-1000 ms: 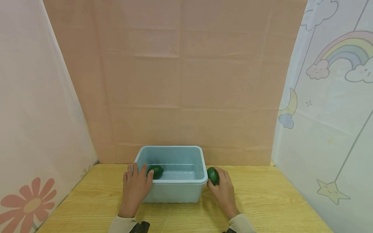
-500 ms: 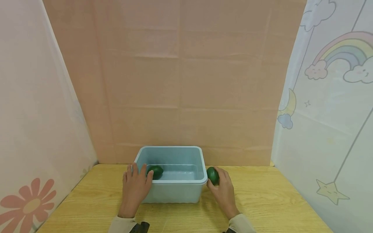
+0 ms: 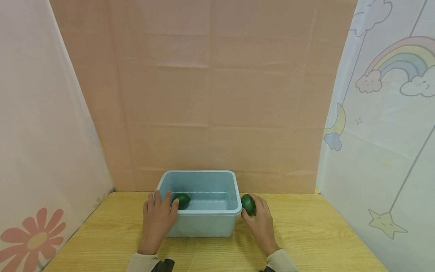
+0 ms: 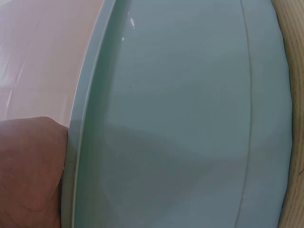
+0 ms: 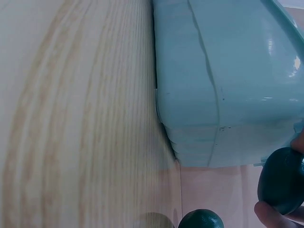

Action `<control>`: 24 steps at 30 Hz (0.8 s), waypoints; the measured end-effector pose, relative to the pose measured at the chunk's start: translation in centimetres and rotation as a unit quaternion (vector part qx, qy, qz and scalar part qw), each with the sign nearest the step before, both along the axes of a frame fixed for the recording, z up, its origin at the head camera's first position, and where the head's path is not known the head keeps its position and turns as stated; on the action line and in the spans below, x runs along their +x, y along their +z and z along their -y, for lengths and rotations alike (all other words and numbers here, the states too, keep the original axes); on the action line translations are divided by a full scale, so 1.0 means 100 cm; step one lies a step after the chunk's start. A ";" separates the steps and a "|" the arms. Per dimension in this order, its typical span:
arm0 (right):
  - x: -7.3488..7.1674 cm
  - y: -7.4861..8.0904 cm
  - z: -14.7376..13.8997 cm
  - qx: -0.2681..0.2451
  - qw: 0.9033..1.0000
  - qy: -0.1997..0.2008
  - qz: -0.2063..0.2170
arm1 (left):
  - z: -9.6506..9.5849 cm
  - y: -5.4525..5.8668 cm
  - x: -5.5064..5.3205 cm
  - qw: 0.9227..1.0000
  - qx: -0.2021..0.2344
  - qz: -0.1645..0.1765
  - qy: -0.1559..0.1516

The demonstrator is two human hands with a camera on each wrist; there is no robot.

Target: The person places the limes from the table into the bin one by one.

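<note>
A light blue plastic bin [image 3: 204,224] stands upright on the table. My left hand [image 3: 159,217] rests over its front left corner, fingers spread and fairly straight; in the left wrist view part of that hand [image 4: 31,171] shows beyond the rim. Inside the bin, near those fingers, lies a glossy dark green avocado-like fruit [image 3: 182,200]. Just outside the right wall, my right hand [image 3: 261,223] pinches a similar fruit [image 3: 248,205] between thumb and fingers. Low in the right wrist view, another dark green rounded thing [image 5: 201,219] is partly cut off by the frame edge.
The wooden table [image 3: 306,230] extends on both sides of the bin. A brown paper-like backdrop [image 3: 217,94] rises behind it. Printed side panels border the table, with a flower [image 3: 37,240] on the left and a rainbow [image 3: 401,56] on the right.
</note>
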State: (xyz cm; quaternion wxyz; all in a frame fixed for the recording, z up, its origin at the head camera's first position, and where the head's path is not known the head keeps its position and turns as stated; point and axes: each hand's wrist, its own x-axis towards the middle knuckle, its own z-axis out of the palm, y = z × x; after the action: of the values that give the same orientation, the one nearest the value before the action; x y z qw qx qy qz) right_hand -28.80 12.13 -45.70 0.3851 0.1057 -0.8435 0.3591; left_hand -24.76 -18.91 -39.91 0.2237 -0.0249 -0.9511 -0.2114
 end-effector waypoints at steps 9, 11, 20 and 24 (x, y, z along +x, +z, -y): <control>-0.001 -0.001 0.000 0.000 1.000 -0.004 -0.007 | 0.000 0.000 0.000 1.000 0.003 0.004 -0.002; -0.001 -0.001 0.000 0.001 1.000 -0.003 -0.011 | 0.000 0.001 0.000 1.000 0.004 0.005 -0.002; -0.001 0.000 0.000 0.004 1.000 0.001 -0.021 | 0.000 0.001 0.000 1.000 0.003 0.003 0.000; -0.001 0.000 0.000 0.005 1.000 0.001 -0.021 | 0.000 0.000 0.000 1.000 0.003 0.001 0.000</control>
State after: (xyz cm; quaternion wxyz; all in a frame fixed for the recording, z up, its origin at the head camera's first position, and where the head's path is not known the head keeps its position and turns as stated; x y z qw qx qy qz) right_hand -28.91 12.11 -45.72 0.4023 0.1161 -0.8366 0.3532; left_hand -24.79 -18.96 -39.91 0.2226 -0.0240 -0.9508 -0.2141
